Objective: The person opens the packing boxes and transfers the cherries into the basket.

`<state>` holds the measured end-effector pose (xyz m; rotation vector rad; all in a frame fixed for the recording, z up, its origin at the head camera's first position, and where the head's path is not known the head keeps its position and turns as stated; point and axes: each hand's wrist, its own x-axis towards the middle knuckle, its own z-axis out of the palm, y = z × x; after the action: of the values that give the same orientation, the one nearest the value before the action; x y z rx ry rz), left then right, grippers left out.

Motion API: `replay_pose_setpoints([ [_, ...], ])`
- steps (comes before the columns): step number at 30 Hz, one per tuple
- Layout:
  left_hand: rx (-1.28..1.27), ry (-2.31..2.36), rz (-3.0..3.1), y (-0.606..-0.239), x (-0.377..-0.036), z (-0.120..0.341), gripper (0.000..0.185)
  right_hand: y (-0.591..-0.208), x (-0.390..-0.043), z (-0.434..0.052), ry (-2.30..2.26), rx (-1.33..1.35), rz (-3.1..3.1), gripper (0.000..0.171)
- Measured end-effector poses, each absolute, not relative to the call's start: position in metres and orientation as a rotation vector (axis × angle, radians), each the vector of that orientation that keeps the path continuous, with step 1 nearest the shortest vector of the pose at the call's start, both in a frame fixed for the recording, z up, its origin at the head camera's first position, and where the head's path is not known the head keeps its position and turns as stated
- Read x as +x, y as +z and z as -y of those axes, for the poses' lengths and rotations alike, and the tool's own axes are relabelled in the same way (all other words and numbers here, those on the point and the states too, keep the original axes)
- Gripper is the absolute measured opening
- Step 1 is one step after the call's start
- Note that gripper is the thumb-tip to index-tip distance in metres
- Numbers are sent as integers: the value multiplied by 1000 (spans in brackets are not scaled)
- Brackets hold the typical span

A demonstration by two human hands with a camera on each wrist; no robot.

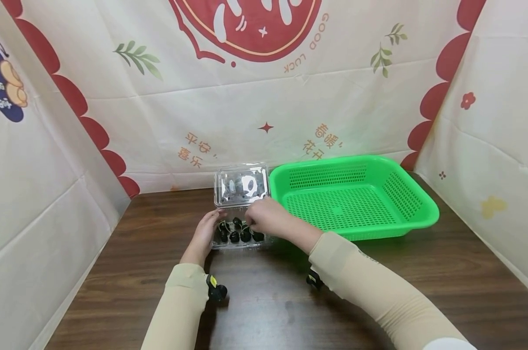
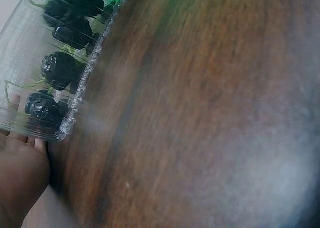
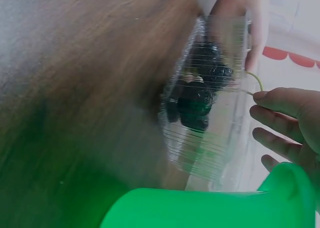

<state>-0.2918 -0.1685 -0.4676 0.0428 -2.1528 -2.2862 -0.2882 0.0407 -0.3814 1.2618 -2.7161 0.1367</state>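
A clear plastic clamshell box stands on the table with its lid folded back. Several dark cherries with green stems lie inside. My left hand rests along the box's left end, its extended fingers at the rim; the left wrist view shows its palm beside the end wall. Over the right part of the box is my right hand. In the right wrist view, its thumb and forefinger pinch a thin green stem just above the rim, while the other fingers stay spread apart.
A green plastic basket with slotted walls sits just right of the box, under the right forearm. Behind them hangs a printed white cloth, and cloth walls flank both sides. The table is dark wood.
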Motion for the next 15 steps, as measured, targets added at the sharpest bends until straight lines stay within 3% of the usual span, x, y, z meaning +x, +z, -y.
replay_pose_setpoints([
  [15, 61, -2274, 2158, -470, -295, 167, 37, -353, -285, -49, 220, 1241, 2699, 5],
])
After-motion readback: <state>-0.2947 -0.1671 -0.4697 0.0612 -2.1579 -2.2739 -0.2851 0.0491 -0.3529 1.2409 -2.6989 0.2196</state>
